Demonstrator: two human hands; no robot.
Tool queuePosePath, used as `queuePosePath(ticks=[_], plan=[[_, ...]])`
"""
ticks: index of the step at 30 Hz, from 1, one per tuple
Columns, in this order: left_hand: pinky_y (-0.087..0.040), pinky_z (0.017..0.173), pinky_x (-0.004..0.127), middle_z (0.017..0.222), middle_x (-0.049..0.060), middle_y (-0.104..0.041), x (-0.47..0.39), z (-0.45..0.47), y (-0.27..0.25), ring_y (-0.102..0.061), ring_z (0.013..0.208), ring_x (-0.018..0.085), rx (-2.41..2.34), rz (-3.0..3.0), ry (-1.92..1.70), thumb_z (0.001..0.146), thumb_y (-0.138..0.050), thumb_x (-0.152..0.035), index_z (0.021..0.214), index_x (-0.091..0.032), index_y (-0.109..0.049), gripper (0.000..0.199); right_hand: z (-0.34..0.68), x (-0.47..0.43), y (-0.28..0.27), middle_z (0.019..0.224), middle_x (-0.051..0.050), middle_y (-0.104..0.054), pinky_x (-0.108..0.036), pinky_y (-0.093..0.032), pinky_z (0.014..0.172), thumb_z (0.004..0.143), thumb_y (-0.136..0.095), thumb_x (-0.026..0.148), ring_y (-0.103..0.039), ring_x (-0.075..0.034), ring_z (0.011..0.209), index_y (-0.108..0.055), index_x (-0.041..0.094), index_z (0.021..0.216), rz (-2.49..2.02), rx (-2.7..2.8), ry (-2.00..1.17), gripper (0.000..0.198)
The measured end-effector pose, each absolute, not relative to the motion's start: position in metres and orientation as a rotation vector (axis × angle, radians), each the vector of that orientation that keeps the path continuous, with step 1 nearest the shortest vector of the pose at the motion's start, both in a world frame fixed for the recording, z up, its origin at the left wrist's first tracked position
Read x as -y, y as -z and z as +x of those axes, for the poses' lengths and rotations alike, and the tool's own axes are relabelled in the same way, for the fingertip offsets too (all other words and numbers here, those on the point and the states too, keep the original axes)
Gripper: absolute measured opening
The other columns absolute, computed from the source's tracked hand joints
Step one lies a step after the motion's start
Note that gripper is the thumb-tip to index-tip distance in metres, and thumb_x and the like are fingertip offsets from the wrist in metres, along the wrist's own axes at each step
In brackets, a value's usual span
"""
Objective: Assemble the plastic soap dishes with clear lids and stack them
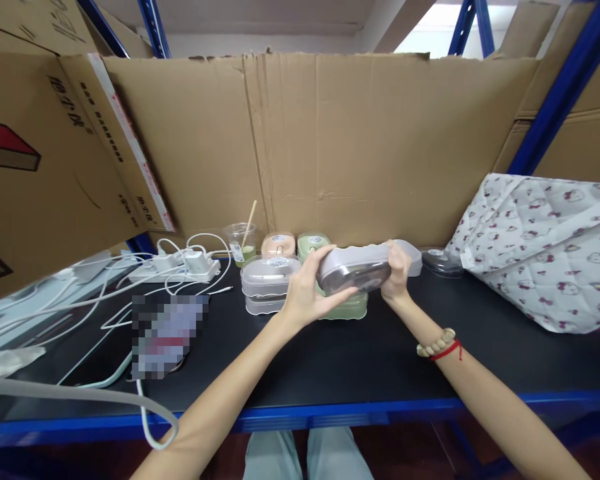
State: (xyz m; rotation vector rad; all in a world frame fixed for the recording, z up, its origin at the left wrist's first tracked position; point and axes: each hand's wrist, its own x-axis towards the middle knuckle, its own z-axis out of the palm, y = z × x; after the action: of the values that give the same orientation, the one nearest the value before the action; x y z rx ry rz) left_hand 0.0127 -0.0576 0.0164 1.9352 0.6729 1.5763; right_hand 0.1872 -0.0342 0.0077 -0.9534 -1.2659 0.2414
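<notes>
Both hands are up on a grey plastic case, held just above the black shelf top roughly in the middle of the scene. The left hand has its fingers wrapped around the left end with the thumb running along the near edge, and the right hand is closed around the right end, so it's gripped firmly from both sides. The case is tilted toward the camera and I can't tell if it's clicked shut or just starting to open. I'd guess the work is somewhere in the middle: right behind and under the held case there's a green case, a stack of clear grey cases just to the left, and a pink case and another green one further back, all sitting there not being handled. Off to the left there's a power strip with white cables sprawling toward the near edge, plus a plastic cup with a stick in it. A patterned quilted cloth takes up the right side, with a small dark round thing beside it. Cardboard walls off the back, so space is tight, but nothing's directly blocking the hands.
</notes>
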Motion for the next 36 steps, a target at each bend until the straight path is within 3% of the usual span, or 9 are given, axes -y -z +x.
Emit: queuePosePath(ticks=[3,6,9,11,14,17,22,29,36], plan=[[-0.039,0.1,0.039,0.117,0.007,-0.062,0.057,0.016,-0.017,-0.055,0.111,0.026,-0.769,1.885,-1.597,0.061,-0.075,-0.033,0.111,-0.026,-0.057,0.053,0.182,0.034,-0.01,0.057,0.003,-0.041,-0.032,-0.043,0.06,0.07,-0.04,0.07,-0.047,-0.016,0.059,-0.037,0.024,0.062,-0.925,1.2,-0.29,0.046],[-0.04,0.098,0.037,0.115,0.006,-0.062,0.057,0.018,-0.021,-0.056,0.109,0.024,-0.875,1.702,-1.644,0.065,-0.072,-0.034,0.109,-0.025,-0.058,0.048,0.178,0.035,-0.011,0.081,-0.002,-0.058,-0.037,-0.046,0.075,0.07,-0.046,0.068,-0.057,-0.021,0.081,-0.051,0.025,0.087,-0.922,1.309,-0.395,0.047],[-0.042,0.095,0.035,0.114,0.005,-0.062,0.056,0.017,-0.026,-0.055,0.11,0.023,-0.907,1.446,-1.675,0.069,-0.069,-0.038,0.107,-0.025,-0.059,0.041,0.179,0.038,-0.014,0.109,-0.007,-0.057,-0.042,-0.043,0.092,0.063,-0.059,0.066,-0.053,-0.025,0.106,-0.046,0.027,0.116,-0.872,1.487,-0.326,0.067],[-0.043,0.093,0.035,0.115,0.006,-0.062,0.057,0.016,-0.03,-0.054,0.112,0.024,-0.898,1.315,-1.63,0.069,-0.069,-0.043,0.104,-0.023,-0.061,0.04,0.183,0.04,-0.017,0.121,-0.009,-0.052,-0.046,-0.038,0.099,0.058,-0.065,0.066,-0.047,-0.027,0.117,-0.046,0.028,0.123,-0.841,1.619,-0.194,0.078],[-0.043,0.094,0.038,0.117,0.007,-0.062,0.057,0.012,-0.033,-0.052,0.115,0.027,-0.836,1.245,-1.427,0.071,-0.064,-0.052,0.102,-0.021,-0.063,0.044,0.189,0.043,-0.022,0.125,-0.01,-0.052,-0.049,-0.036,0.102,0.055,-0.066,0.069,-0.044,-0.029,0.121,-0.055,0.027,0.118,-0.769,1.78,-0.1,0.076],[-0.04,0.099,0.04,0.128,0.008,-0.056,0.055,0.008,-0.033,-0.048,0.121,0.029,-0.734,1.262,-1.24,0.065,-0.069,-0.054,0.113,-0.023,-0.059,0.058,0.193,0.045,-0.028,0.113,-0.007,-0.062,-0.048,-0.041,0.096,0.06,-0.063,0.068,-0.055,-0.027,0.109,-0.062,0.027,0.107,-0.779,1.788,-0.25,0.063],[-0.032,0.107,0.041,0.141,0.01,-0.043,0.05,0.004,-0.032,-0.037,0.131,0.03,-0.705,1.418,-1.153,0.038,-0.087,-0.026,0.13,-0.025,-0.046,0.101,0.193,0.043,-0.031,0.1,-0.003,-0.068,-0.044,-0.044,0.092,0.062,-0.064,0.063,-0.061,-0.024,0.098,-0.066,0.026,0.091,-0.907,1.56,-0.506,0.047],[-0.038,0.103,0.038,0.131,0.008,-0.054,0.048,0.007,-0.032,-0.046,0.124,0.028,-0.637,1.249,-1.196,0.047,-0.083,-0.026,0.115,-0.021,-0.059,0.072,0.196,0.042,-0.032,0.102,-0.003,-0.068,-0.043,-0.042,0.093,0.058,-0.067,0.062,-0.06,-0.023,0.1,-0.065,0.025,0.091,-0.848,1.522,-0.609,0.05],[-0.045,0.097,0.037,0.121,0.009,-0.061,0.043,0.006,-0.027,-0.051,0.119,0.029,-0.534,1.16,-1.153,0.044,-0.086,-0.027,0.111,-0.021,-0.061,0.072,0.201,0.046,-0.038,0.099,-0.003,-0.068,-0.044,-0.044,0.089,0.056,-0.07,0.06,-0.06,-0.023,0.096,-0.065,0.026,0.091,-0.849,1.626,-0.59,0.049]])
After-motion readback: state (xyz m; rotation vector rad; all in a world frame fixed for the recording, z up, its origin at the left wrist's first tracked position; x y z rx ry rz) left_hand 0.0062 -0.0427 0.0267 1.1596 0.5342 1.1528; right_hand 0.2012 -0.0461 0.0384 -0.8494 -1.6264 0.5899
